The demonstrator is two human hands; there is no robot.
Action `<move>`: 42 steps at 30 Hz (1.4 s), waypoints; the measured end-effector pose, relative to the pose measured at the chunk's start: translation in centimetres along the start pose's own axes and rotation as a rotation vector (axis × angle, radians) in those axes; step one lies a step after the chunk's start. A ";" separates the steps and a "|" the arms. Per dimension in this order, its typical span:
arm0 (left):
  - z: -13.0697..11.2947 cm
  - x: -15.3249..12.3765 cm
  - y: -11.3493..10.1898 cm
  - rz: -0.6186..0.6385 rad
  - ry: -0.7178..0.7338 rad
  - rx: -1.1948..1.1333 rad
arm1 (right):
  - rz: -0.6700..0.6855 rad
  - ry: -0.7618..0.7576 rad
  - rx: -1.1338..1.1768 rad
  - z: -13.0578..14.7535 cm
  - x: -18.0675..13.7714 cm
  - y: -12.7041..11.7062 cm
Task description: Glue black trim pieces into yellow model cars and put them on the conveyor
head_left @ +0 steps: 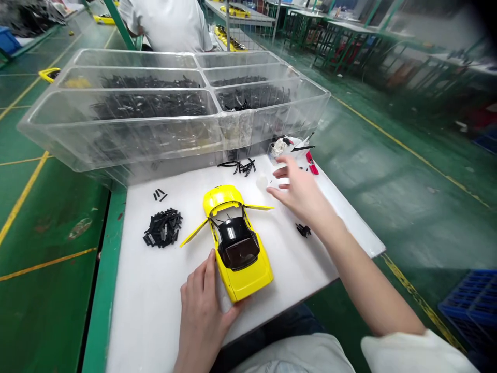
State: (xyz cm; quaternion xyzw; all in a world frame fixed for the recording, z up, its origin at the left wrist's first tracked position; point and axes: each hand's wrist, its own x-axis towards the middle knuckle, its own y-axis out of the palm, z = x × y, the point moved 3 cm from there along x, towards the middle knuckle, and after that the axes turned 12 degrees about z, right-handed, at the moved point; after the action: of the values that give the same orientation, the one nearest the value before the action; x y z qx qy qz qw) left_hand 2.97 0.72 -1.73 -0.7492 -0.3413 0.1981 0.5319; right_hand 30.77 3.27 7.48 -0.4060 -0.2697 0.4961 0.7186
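A yellow toy car body [248,277] with a black roof lies on the white tabletop, both doors swung outward. My left hand [204,300] grips its rear left corner, fingers along the side and thumb at the back edge. Over the table, right of the car, my right hand [297,186] hovers with fingers apart and curved, and nothing shows in them. Close to its fingertips is a small translucent round item [262,182]. Thin curved black strips [243,167] lie beyond the car. A pile of short black pieces [163,228] sits to the left, and a smaller black cluster [303,230] rests below my right forearm.
A clear divided bin [155,129] holding many black parts stands along the table's far side. A small container [277,147] with mixed items and a red tool [311,163] are at the right edge. A person in white [169,23] sits beyond. Blue crates [471,305] stand right.
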 end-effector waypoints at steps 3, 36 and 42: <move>0.0 0.0 -0.2 0.001 0.004 0.009 | -0.153 -0.062 0.039 -1.4 -4.9 -2.4; -12.0 4.6 -4.4 0.330 -0.189 -1.452 | 0.253 -0.295 1.318 -1.2 -12.1 1.6; -12.0 4.1 -5.9 0.117 -0.037 -0.999 | 0.264 -0.211 1.202 -0.5 -13.1 0.7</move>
State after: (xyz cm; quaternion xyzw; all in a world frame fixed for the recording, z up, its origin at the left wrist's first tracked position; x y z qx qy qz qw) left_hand 11.90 -3.08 8.33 -0.9266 -0.3611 0.0532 0.0902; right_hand 26.05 -9.02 6.81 0.0905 0.0394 0.6831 0.7236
